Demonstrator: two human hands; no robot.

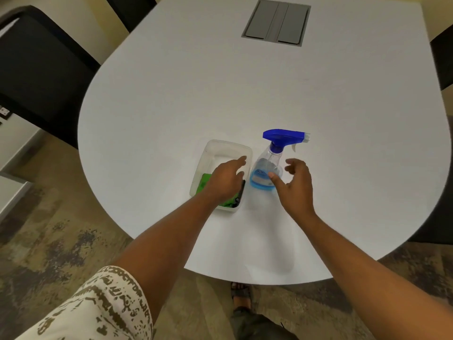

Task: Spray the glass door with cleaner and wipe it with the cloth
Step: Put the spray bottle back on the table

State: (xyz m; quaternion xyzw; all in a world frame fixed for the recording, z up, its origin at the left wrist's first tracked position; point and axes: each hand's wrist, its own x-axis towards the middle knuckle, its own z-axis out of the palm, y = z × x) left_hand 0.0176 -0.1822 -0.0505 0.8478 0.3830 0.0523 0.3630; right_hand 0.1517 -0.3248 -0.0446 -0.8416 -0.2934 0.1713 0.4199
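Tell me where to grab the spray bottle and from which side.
Grip the spray bottle at its narrow neck just under the blue trigger head, coming from the right, where the right hand is open beside it. It stands upright, and the tub blocks its left side.

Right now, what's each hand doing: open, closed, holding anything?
Left hand: open, reaching over the clear container with the green cloth, holding nothing.
Right hand: open, fingers spread beside the spray bottle, not gripping it.
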